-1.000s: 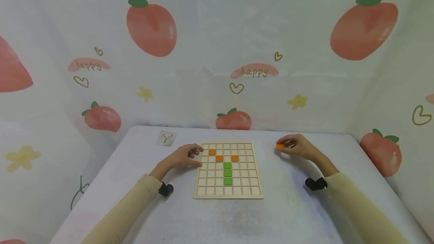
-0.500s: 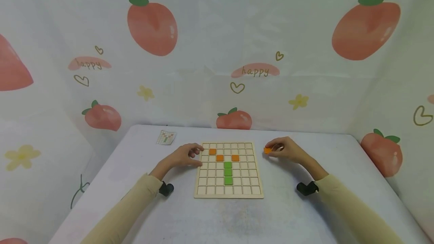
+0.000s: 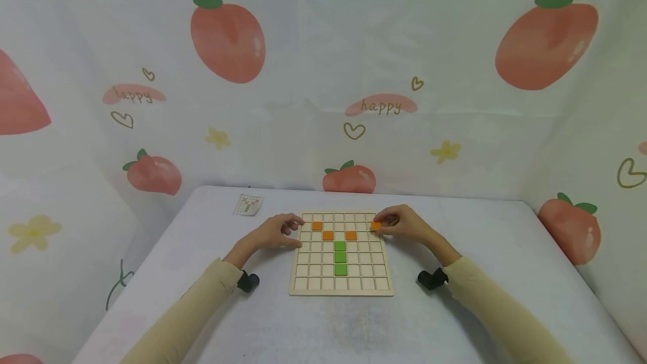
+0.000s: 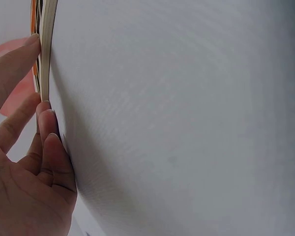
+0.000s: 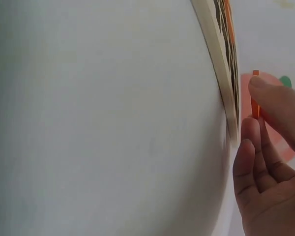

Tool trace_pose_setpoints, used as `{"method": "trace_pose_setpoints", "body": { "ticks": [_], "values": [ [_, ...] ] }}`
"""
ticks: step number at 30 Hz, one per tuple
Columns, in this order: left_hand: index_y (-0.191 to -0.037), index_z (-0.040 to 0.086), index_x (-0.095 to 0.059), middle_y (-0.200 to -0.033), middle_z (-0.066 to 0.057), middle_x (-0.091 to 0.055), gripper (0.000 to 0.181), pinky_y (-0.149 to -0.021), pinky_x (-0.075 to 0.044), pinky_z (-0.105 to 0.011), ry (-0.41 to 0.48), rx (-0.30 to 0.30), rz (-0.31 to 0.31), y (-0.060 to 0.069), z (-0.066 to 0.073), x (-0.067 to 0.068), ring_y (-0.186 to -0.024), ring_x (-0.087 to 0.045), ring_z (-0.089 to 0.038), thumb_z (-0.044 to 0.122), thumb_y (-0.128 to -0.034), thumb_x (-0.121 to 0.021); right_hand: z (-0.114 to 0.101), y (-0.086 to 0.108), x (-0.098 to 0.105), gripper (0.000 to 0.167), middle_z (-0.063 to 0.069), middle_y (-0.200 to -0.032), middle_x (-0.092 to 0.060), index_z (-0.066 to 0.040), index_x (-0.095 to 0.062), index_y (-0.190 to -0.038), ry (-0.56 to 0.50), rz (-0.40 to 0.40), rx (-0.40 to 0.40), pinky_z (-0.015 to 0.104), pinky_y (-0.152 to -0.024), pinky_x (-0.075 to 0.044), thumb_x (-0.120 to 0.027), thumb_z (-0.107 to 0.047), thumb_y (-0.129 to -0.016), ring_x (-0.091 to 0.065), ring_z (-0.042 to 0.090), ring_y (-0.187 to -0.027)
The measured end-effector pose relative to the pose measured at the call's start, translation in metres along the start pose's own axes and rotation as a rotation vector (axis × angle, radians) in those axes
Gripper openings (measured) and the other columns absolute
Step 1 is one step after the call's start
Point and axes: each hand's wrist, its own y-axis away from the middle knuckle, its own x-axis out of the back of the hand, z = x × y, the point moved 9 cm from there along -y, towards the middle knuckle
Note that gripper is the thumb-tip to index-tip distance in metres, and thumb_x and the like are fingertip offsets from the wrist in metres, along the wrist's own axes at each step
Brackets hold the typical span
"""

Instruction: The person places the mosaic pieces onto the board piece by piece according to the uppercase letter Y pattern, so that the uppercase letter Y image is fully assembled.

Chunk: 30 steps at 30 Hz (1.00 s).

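Observation:
A square wooden grid board lies on the table. Three orange tiles are set in its upper rows, such as the orange tile at upper left. Below them, three green tiles form a column. My left hand touches the board's left edge with thumb and index finger spread apart; the other fingers bend beside the rim in the left wrist view. Between thumb and fingers my right hand pinches another orange tile, which the right wrist view shows edge-on, just above the board's upper right side.
A small paper card printed with a coloured grid pattern lies at the back left of the white table. Behind the table hangs a fruit-print curtain. Each wrist carries a black device.
My right hand has moved left with the orange tile, from the table right of the board to over its right edge. The left hand has stayed at the board.

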Motion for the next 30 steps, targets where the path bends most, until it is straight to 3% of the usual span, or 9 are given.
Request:
{"method": "trace_pose_setpoints", "body": {
  "ticks": [6,16,30],
  "values": [
    [-0.128,0.008,-0.064,-0.105,-0.001,-0.059,0.052,-0.084,-0.045,-0.039,0.007,0.006,0.003,-0.001,0.002,0.001,-0.092,-0.053,-0.020,0.021,-0.0830,-0.087,-0.004,-0.009,-0.003,0.024,0.006,-0.093,-0.071,0.002,-0.076,-0.103,-0.030,0.006,-0.005,0.025,-0.071,-0.051,-0.085,-0.006,-0.083,-0.061,0.018,-0.077],
    [-0.129,0.009,-0.064,-0.105,0.000,-0.059,0.053,-0.083,-0.045,-0.038,0.001,0.024,0.004,-0.003,0.001,0.001,-0.092,-0.053,-0.019,0.022,-0.0824,-0.088,-0.004,-0.025,-0.012,0.023,0.000,-0.094,-0.072,-0.004,-0.078,-0.103,-0.009,-0.027,-0.054,0.026,-0.073,-0.051,-0.086,-0.013,-0.083,-0.062,0.017,-0.079],
    [-0.129,0.009,-0.065,-0.106,0.000,-0.059,0.054,-0.084,-0.046,-0.038,0.000,0.039,0.009,-0.001,-0.003,0.000,-0.092,-0.053,-0.019,0.022,-0.0823,-0.088,0.002,-0.033,-0.023,0.021,-0.001,-0.091,-0.070,-0.003,-0.078,-0.102,0.034,-0.064,-0.120,0.030,-0.072,-0.049,-0.085,-0.013,-0.084,-0.059,0.017,-0.079]
  ]
}}
